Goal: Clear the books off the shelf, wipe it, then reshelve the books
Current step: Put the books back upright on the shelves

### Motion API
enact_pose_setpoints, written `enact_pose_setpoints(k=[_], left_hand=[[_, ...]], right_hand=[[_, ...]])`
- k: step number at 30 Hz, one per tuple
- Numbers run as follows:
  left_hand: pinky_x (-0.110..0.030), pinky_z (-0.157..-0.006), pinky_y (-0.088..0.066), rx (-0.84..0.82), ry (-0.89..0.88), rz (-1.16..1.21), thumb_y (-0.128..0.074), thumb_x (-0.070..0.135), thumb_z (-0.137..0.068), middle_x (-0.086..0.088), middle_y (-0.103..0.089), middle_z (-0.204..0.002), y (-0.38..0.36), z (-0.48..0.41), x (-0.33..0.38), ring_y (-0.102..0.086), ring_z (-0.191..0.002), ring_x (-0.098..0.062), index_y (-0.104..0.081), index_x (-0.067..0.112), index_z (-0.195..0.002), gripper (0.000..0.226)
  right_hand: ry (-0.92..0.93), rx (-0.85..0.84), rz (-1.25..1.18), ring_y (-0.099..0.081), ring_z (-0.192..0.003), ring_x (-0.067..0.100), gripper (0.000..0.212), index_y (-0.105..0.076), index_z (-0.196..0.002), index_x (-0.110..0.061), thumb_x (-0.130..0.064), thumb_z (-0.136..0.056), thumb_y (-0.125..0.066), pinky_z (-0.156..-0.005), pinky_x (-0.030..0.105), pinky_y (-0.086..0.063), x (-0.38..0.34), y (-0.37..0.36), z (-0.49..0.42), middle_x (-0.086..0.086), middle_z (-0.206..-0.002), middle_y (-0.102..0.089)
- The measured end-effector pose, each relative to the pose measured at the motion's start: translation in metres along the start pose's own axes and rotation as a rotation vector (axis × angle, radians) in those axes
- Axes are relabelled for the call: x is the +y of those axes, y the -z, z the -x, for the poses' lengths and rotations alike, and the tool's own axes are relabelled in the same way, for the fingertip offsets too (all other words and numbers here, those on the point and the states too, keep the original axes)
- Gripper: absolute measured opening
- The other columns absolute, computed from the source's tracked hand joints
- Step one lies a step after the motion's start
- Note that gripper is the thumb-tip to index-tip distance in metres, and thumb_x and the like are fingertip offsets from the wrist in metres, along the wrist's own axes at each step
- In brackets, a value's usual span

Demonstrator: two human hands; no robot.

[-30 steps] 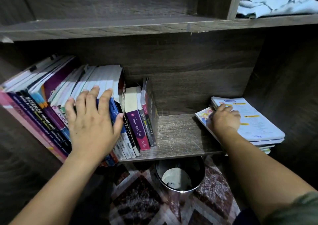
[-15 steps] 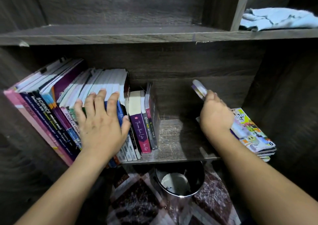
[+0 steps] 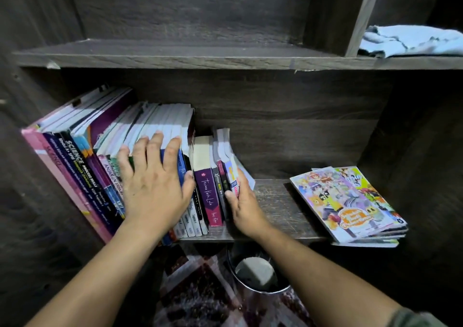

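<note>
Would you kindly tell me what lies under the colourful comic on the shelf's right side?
Under the comic lie more flat books; only their edges show, their covers are hidden.

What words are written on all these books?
"SCIENCE PROCESS SKILLS": black book spine.
"SCIENCE": pink book spine.
"ANJAKAN": pale book spine.
"Terima Kasih, Luka": purple book spine.
Thin book in the right hand, comic covers, small white spines: too blurred to read.

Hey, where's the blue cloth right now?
In the head view it lies crumpled at the top right: the blue cloth sits on the upper shelf, right of the upright divider, above the stack of comics.
</note>
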State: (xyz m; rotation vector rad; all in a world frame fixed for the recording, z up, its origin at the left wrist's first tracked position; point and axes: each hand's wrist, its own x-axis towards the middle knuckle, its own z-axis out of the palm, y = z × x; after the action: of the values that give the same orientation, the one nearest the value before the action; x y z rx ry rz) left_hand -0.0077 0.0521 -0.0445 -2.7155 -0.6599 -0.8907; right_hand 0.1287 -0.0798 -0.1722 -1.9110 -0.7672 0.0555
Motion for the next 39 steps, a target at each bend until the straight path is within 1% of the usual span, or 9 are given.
enact_pose_setpoints(k=[5, 8, 12, 16, 20, 26, 30, 34, 39], left_hand=[[-0.056, -0.108, -0.017, 0.018, -0.002, 0.014, -0.049, 0.045, -0.080, -0.018, -0.044, -0.138, -0.001, 0.000, 0.000, -0.037, -0.128, -0.039, -0.042, 0.010, -0.135, 0.065], [-0.056, -0.109, -0.016, 0.010, 0.004, 0.008, -0.049, 0.045, -0.080, -0.019, -0.043, -0.138, -0.002, 0.000, 0.001, -0.036, -0.129, -0.039, -0.042, 0.010, -0.135, 0.066], [-0.057, -0.109, -0.015, -0.009, 0.040, 0.003, -0.048, 0.045, -0.078, -0.020, -0.043, -0.137, 0.000, -0.002, 0.006, -0.036, -0.129, -0.039, -0.043, 0.008, -0.132, 0.066], [-0.058, -0.110, -0.014, -0.016, 0.061, 0.007, -0.048, 0.045, -0.076, -0.021, -0.042, -0.136, -0.002, -0.004, 0.008, -0.035, -0.129, -0.039, -0.041, 0.008, -0.131, 0.067], [-0.060, -0.110, -0.014, -0.016, 0.065, 0.017, -0.047, 0.046, -0.074, -0.023, -0.041, -0.137, -0.004, -0.004, 0.008, -0.034, -0.129, -0.040, -0.040, 0.007, -0.132, 0.070], [-0.059, -0.111, -0.011, -0.026, 0.056, 0.029, -0.049, 0.045, -0.075, -0.024, -0.040, -0.138, -0.004, -0.003, 0.007, -0.032, -0.130, -0.040, -0.040, 0.006, -0.133, 0.071], [-0.058, -0.111, -0.010, -0.021, 0.057, 0.036, -0.057, 0.043, -0.075, -0.024, -0.041, -0.137, -0.005, -0.004, 0.006, -0.032, -0.130, -0.040, -0.040, 0.007, -0.132, 0.070], [-0.056, -0.111, -0.011, -0.017, 0.060, 0.023, -0.046, 0.046, -0.074, -0.023, -0.041, -0.135, -0.005, -0.005, 0.008, -0.034, -0.128, -0.039, -0.040, 0.007, -0.131, 0.069], [-0.056, -0.111, -0.008, -0.029, 0.065, 0.009, -0.046, 0.046, -0.073, -0.023, -0.041, -0.135, -0.006, -0.005, 0.007, -0.034, -0.128, -0.039, -0.039, 0.008, -0.131, 0.069]], right_hand=[[0.023, -0.312, 0.196, -0.020, -0.145, 0.016, 0.085, 0.017, -0.145, -0.049, -0.039, -0.096, -0.051, -0.119, 0.040, -0.020, 0.003, 0.027, -0.006, -0.005, -0.162, -0.008], [-0.029, -0.325, 0.337, -0.041, -0.135, 0.029, 0.095, 0.020, -0.145, -0.048, -0.036, -0.094, -0.059, -0.110, 0.040, -0.034, -0.007, 0.036, -0.004, 0.009, -0.155, -0.029], [-0.080, -0.176, 0.584, -0.062, -0.101, 0.037, 0.103, 0.026, -0.142, -0.049, -0.049, -0.086, -0.061, -0.084, 0.045, -0.050, -0.014, 0.024, -0.006, 0.018, -0.117, -0.059], [-0.174, -0.316, 0.889, -0.055, -0.115, 0.036, 0.100, 0.008, -0.153, -0.028, -0.038, -0.087, -0.066, -0.090, 0.046, -0.044, -0.025, 0.037, -0.012, 0.015, -0.132, -0.051], [-0.340, -0.269, 1.309, -0.032, -0.134, 0.038, 0.049, -0.031, -0.147, -0.015, -0.020, -0.098, -0.039, -0.109, 0.055, -0.023, -0.014, 0.072, -0.006, 0.012, -0.146, -0.037], [-0.643, -0.117, 1.301, -0.034, -0.133, 0.044, 0.051, -0.020, -0.151, -0.008, -0.014, -0.101, -0.029, -0.103, 0.050, -0.035, 0.029, 0.117, 0.012, 0.021, -0.154, -0.023], [-0.521, -0.071, 1.296, -0.044, -0.126, 0.037, 0.047, -0.028, -0.145, 0.000, -0.009, -0.099, -0.029, -0.095, 0.042, -0.045, 0.042, 0.121, 0.010, 0.020, -0.142, -0.041], [-0.516, 0.064, 1.260, -0.050, -0.123, 0.036, 0.048, -0.027, -0.143, 0.005, -0.005, -0.096, -0.029, -0.093, 0.043, -0.048, 0.026, 0.113, 0.001, 0.021, -0.138, -0.046], [-0.280, 0.222, 1.080, -0.061, -0.112, 0.030, 0.050, -0.030, -0.144, -0.009, -0.004, -0.095, -0.033, -0.080, 0.038, -0.051, -0.049, 0.096, -0.012, 0.012, -0.139, -0.050]])
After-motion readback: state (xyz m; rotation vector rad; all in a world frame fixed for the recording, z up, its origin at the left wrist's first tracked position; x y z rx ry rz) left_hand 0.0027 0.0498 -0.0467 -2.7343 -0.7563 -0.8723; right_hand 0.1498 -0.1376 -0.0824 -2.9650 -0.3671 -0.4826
